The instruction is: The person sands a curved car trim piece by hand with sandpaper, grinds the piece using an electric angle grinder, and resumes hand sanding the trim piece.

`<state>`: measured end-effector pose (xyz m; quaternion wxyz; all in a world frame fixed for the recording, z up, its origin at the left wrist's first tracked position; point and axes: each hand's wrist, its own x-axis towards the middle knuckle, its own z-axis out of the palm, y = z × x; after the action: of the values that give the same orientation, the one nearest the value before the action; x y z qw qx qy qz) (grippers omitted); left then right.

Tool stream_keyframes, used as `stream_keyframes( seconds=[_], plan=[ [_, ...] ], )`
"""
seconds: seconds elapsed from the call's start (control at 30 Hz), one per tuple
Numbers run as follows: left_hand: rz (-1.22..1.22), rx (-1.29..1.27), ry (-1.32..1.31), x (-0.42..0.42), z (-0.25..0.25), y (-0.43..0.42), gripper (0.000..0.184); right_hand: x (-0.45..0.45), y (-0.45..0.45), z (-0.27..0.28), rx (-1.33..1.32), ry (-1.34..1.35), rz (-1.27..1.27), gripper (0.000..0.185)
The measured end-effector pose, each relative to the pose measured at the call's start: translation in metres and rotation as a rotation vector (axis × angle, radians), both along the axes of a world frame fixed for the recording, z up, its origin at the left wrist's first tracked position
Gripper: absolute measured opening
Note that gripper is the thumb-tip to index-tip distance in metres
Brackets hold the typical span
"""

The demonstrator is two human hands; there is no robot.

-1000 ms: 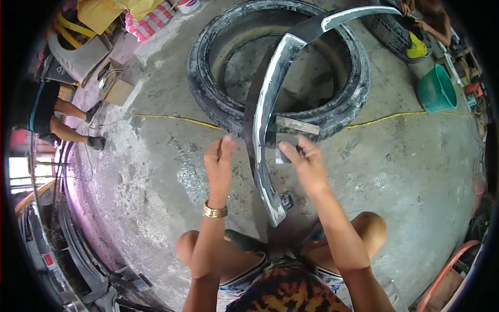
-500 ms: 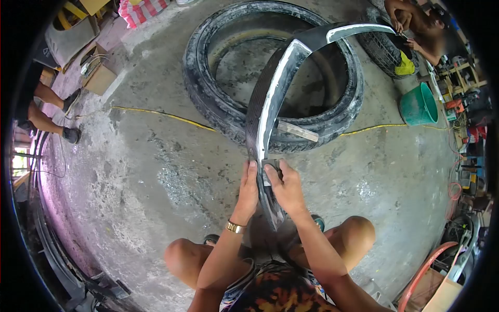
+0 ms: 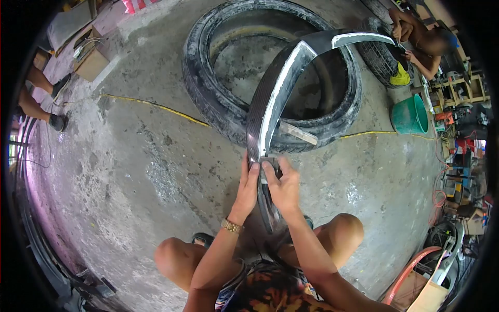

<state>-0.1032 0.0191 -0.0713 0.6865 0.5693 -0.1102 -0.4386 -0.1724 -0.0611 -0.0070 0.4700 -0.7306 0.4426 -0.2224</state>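
Observation:
A long curved black trim piece (image 3: 258,106) with a carbon-weave face and white filler along its edge stretches away from me, over a tyre (image 3: 200,67). My left hand (image 3: 245,191) is wrapped around its near end from the left, thumb along the edge. In my right hand (image 3: 285,188) is a small dark block (image 3: 271,161), seemingly a sanding block, pressed to the edge just past the white strip. Thumb and fingers grip it, and the fingertips are slightly blurred. The trim's lower tip hangs between my knees.
The tyre lies flat on the concrete floor, with a wooden strip (image 3: 298,132) on its near side. A yellow cable (image 3: 156,104) crosses behind. A green bucket (image 3: 409,115) stands right, near a second tyre (image 3: 377,54) and a crouching person (image 3: 418,44). Another person's legs (image 3: 39,83) are at left.
The view has shifted slightly, so the bucket and left-hand legs sit further left. My right hand and the block have moved a little up along the trim edge; my left hand keeps its grip.

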Motion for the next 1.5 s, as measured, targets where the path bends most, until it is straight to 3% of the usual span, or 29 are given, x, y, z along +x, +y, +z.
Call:
stream_keyframes(
  seconds=[0.1,0.23,0.73,1.0,1.17,1.2,1.27,1.33,1.4,1.5],
  plan=[
    [-0.014,0.036,-0.111,0.003,0.002,-0.001,0.066,-0.003,0.006,0.009,0.043,0.018,0.012,0.012],
    [-0.032,-0.018,-0.055,0.002,0.005,-0.002,0.07,0.003,0.007,0.002,-0.013,-0.091,-0.027,0.013],
    [-0.003,-0.047,-0.045,0.007,-0.001,-0.006,0.065,-0.001,0.008,-0.005,-0.264,-0.05,0.045,0.015],
    [-0.008,-0.005,-0.044,-0.01,-0.008,0.005,0.067,0.006,0.0,-0.008,-0.12,0.054,0.014,0.014],
    [-0.027,-0.032,-0.046,0.011,0.004,-0.006,0.066,0.005,0.007,-0.017,-0.29,-0.151,0.013,0.015],
    [-0.04,0.0,-0.016,0.002,0.006,-0.001,0.066,0.01,-0.008,-0.004,-0.176,-0.025,0.032,0.016],
    [-0.039,-0.012,-0.034,0.002,0.006,0.0,0.065,0.017,-0.031,-0.003,0.145,-0.259,0.019,0.015],
    [-0.06,-0.001,0.208,0.004,0.01,0.001,0.068,0.0,-0.037,0.0,0.093,-0.169,0.022,0.012],
    [-0.05,-0.016,0.18,0.002,0.011,0.001,0.067,-0.012,-0.028,-0.001,0.056,-0.057,0.027,0.009],
    [-0.027,-0.065,0.067,0.005,0.014,-0.002,0.064,-0.004,-0.013,-0.007,0.191,-0.204,-0.04,0.014]
  ],
)
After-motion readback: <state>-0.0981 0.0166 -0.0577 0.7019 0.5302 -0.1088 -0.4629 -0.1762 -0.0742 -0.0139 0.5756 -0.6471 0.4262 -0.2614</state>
